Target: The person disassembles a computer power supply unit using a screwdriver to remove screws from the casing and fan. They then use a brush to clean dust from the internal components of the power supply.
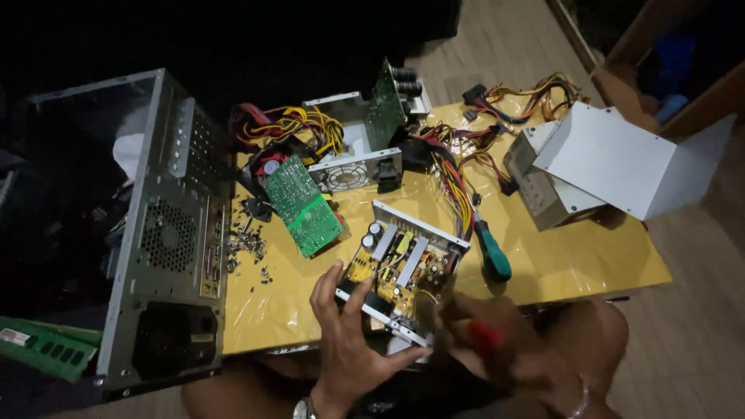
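My left hand grips the near edge of an opened power supply unit, a metal tray with a yellow circuit board, capacitors and heat sinks, tilted up off the yellow table. My right hand is blurred at the unit's near right corner and is closed around a red-handled tool; its tip is not visible. A green-handled screwdriver lies on the table just right of the unit.
A grey computer case lies at the table's left end, with loose screws beside it. A green circuit board, another open power supply, cable bundles and a grey cover fill the back. A memory stick lies lower left.
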